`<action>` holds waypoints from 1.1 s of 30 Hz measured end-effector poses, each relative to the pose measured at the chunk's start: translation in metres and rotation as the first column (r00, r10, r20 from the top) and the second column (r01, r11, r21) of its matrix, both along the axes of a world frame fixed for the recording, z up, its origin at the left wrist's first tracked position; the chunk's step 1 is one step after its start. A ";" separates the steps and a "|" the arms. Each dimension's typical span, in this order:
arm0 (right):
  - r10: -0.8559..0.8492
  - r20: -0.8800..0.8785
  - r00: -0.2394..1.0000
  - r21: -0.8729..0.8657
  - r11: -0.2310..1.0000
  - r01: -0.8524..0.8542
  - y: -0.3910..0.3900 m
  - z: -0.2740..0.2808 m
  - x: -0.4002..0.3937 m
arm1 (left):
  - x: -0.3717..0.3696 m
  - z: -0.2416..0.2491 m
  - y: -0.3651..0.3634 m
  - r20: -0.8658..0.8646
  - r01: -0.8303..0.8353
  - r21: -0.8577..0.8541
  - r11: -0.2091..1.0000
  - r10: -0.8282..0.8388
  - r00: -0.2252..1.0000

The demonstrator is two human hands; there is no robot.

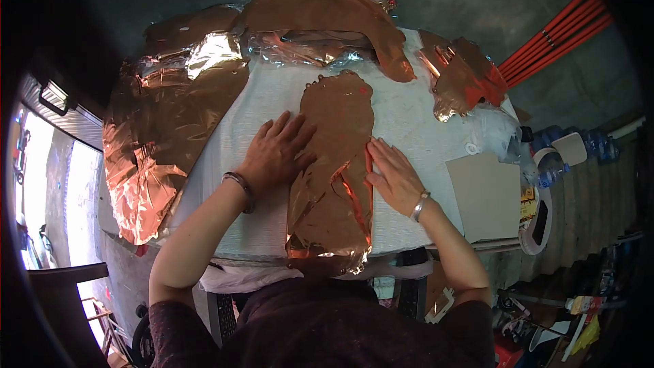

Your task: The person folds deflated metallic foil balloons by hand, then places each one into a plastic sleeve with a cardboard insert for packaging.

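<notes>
A long copper-coloured foil sheet piece (334, 123), perhaps a flat foil balloon, lies in front of me on the white-covered table (402, 211). Its upper end has a scalloped edge, and creases run through its lower half. My left hand (276, 150) rests flat with fingers spread, the fingertips over the foil's left edge. On the opposite side, my right hand (395, 174) lies flat, fingers stretched out and touching the right edge. Neither hand grips anything.
More copper foil (170, 109) covers the table's left side, with another foil pile (320, 10) at the back. Crumpled foil (470, 78) sits at the back right. A grey-beige board (484, 194) lies at the right. Red-orange poles (558, 34) and plastic bottles (599, 143) are beyond.
</notes>
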State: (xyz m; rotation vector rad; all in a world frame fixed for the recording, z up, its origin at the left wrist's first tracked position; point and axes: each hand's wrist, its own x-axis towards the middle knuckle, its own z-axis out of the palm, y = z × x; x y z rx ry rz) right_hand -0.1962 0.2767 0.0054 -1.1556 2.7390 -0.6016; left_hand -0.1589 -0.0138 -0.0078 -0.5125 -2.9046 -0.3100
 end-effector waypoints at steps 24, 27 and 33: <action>0.087 -0.198 0.976 0.207 0.977 -0.045 -0.064 -0.020 -0.106 | 0.005 -0.002 0.002 0.036 -0.046 0.019 0.999 0.046 0.998; 0.114 -0.225 0.968 0.226 0.972 -0.062 -0.066 -0.020 -0.108 | 0.006 0.003 0.001 0.056 -0.036 0.002 0.999 0.035 0.998; 0.172 -0.257 0.951 0.233 0.966 -0.112 -0.065 -0.023 -0.120 | 0.008 0.004 0.000 0.022 -0.001 0.014 1.000 0.000 1.000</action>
